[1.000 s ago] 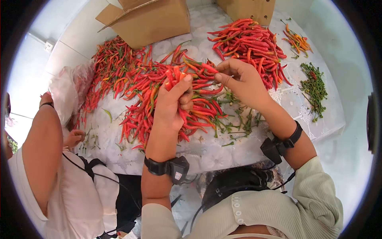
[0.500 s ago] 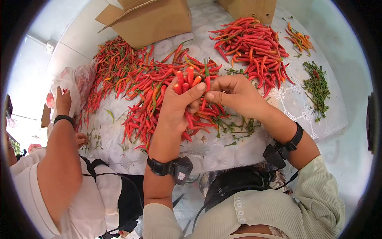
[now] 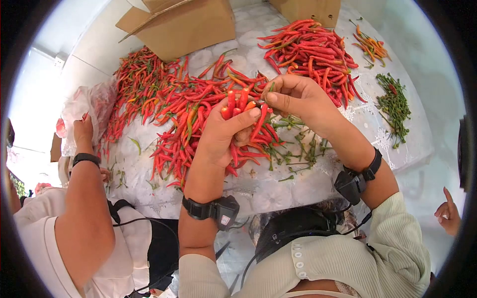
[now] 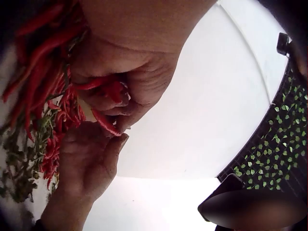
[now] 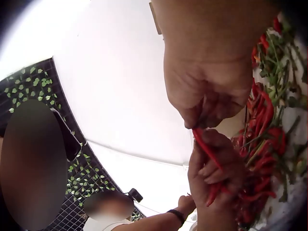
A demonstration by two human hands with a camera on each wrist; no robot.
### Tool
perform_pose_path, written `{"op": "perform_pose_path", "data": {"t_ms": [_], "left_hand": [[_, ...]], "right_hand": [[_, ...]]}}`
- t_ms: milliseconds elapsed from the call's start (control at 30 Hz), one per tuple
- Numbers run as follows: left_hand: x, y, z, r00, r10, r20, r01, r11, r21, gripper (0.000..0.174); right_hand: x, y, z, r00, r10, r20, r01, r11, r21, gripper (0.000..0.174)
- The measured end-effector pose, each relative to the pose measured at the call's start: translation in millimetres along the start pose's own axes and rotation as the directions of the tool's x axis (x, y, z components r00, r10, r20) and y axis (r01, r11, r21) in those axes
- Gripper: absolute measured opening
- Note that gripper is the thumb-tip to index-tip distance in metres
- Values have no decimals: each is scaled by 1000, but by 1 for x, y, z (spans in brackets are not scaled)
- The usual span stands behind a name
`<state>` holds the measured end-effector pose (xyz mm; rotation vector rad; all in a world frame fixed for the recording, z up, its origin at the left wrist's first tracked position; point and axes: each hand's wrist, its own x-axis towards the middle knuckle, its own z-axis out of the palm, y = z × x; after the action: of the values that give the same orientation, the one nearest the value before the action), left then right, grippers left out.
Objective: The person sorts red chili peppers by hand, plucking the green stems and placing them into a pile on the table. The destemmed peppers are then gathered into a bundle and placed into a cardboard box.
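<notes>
My left hand (image 3: 222,130) grips a bunch of red chili peppers (image 3: 244,98), their pale cut-looking tops pointing up past the thumb. One more red chili (image 5: 209,151) slants across its fingers, held under the thumb. Close beside its top end, my right hand (image 3: 304,102) pinches a small green chili stem (image 3: 271,87) between thumb and forefinger. Both hands are over a spread of stemmed red chilies (image 3: 186,119) on the table. In the left wrist view the right hand's fingers and thumb are right at the slanting chili (image 4: 106,123).
A heap of red chilies (image 3: 318,54) lies at the back right, beside a few orange chilies (image 3: 371,45) and a pile of green stems (image 3: 392,107). Cardboard boxes (image 3: 191,30) stand behind. At left, another person's arm (image 3: 87,208) reaches toward a plastic bag (image 3: 94,107).
A chili with its green stem came into the left hand; the right hand has moved slightly up and away with the stem. A bystander's hand has appeared at far right.
</notes>
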<state>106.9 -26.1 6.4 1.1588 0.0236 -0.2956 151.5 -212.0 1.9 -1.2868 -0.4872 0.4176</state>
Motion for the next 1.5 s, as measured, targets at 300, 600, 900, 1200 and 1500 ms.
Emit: {"op": "perform_pose_path", "data": {"t_ms": [300, 600, 900, 1200, 1500], "left_hand": [[-4, 5, 7, 999, -8, -42, 12, 997, 76, 25], [-3, 3, 6, 998, 7, -67, 1, 993, 116, 23], [-4, 5, 6, 998, -16, -68, 24, 993, 119, 20], [-5, 5, 8, 997, -12, -80, 23, 989, 144, 19], [-5, 4, 9, 994, -12, -105, 27, 990, 140, 19]], "right_hand": [[1, 10, 6, 998, -60, -10, 60, 998, -4, 19], [0, 9, 2, 998, 3, 61, -2, 1000, -8, 20], [0, 12, 3, 995, 68, 67, -72, 995, 70, 20], [-1, 12, 6, 985, 140, 100, -164, 937, 307, 17], [-1, 18, 3, 970, 188, 153, -236, 881, 410, 17]]}}
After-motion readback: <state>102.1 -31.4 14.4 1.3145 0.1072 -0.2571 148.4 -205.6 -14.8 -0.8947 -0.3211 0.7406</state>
